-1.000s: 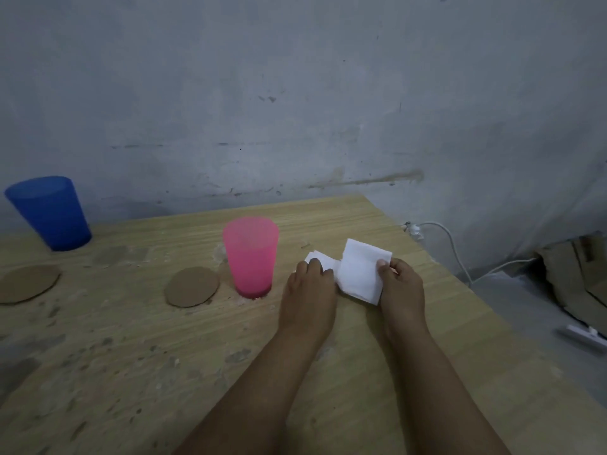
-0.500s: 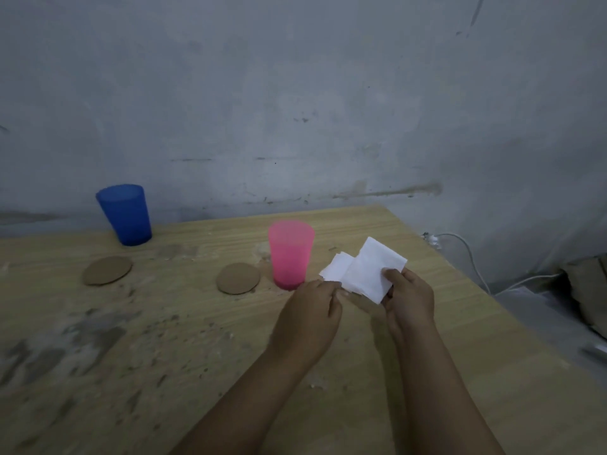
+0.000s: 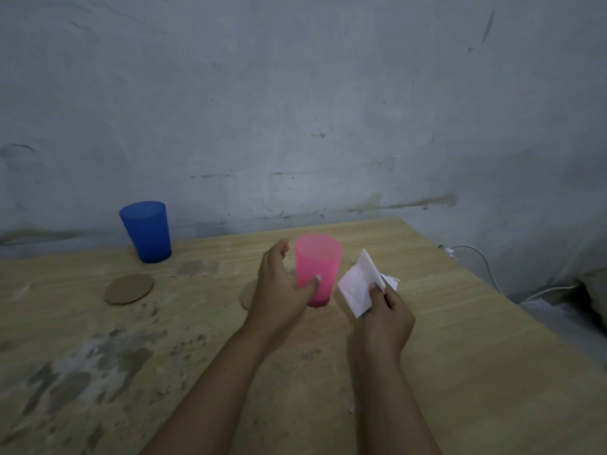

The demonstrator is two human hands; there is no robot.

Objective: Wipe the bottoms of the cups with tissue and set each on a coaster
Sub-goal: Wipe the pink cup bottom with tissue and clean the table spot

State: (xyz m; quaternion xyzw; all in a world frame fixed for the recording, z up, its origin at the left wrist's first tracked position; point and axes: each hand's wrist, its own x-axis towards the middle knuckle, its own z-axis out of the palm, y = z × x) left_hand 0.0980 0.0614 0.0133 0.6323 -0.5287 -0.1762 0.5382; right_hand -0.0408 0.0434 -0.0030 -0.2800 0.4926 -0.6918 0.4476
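Note:
A pink plastic cup [image 3: 318,267] stands upright on the wooden table [image 3: 460,339]. My left hand [image 3: 282,290] is spread around its left side: the thumb touches the cup's front, while the fingers curve beside it with a small gap. My right hand [image 3: 384,320], to the right of the cup, pinches a folded white tissue [image 3: 358,284] and holds it up off the table. A round brown coaster [image 3: 246,293] lies left of the pink cup, mostly hidden behind my left hand. A blue cup [image 3: 147,231] stands at the back left, with a second coaster [image 3: 129,289] in front of it.
A grey wall [image 3: 295,110] runs along the table's far edge. The table's right edge slants down toward me, with white cables [image 3: 486,267] and the floor beyond it. Dark stains [image 3: 82,372] mark the tabletop at near left.
My left hand let go of the tissue and moved left and forward around the pink cup. My right hand kept the tissue and tilted it upright. The camera view shifted left.

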